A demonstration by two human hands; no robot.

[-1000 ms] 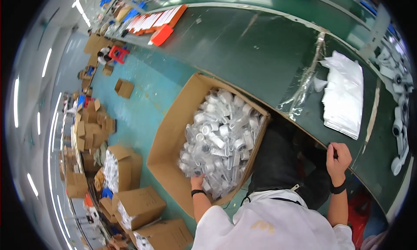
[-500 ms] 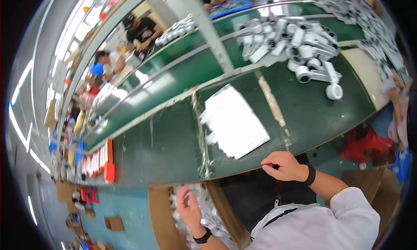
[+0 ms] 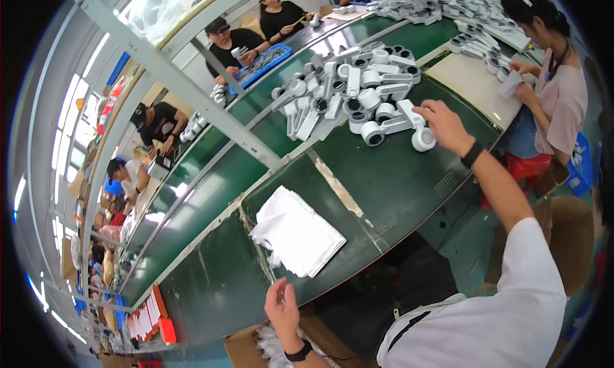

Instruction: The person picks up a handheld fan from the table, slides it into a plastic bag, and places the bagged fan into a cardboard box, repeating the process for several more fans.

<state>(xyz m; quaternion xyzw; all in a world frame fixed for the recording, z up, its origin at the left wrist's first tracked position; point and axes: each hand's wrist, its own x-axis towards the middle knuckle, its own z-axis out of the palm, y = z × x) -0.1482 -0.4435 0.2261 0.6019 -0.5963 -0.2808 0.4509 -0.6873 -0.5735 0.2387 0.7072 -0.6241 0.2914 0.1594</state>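
Observation:
My right hand (image 3: 441, 122) is stretched out over the bench, its fingertips at the edge of a white-and-grey plastic device (image 3: 407, 114) with a handle and a round perforated head. Its fingers are loosely bent and apart; whether they touch the device is hard to tell. That device lies at the near side of a large heap of similar devices (image 3: 368, 98). My left hand (image 3: 283, 307) hovers at the bench's front edge, empty, with fingers slightly curled and apart. Just beyond it lies a stack of white plastic bags (image 3: 300, 234).
The green bench (image 3: 211, 272) has a metal frame post (image 3: 185, 86) at its far side. An orange box of white items (image 3: 153, 317) stands at left. Below the bench, an open carton (image 3: 246, 349) holds clear bags. A co-worker (image 3: 556, 93) sits at right; several others work beyond.
My right hand has reached forward and right from the bench edge to the device heap. My left hand has risen towards the white bags. The view has turned to the right.

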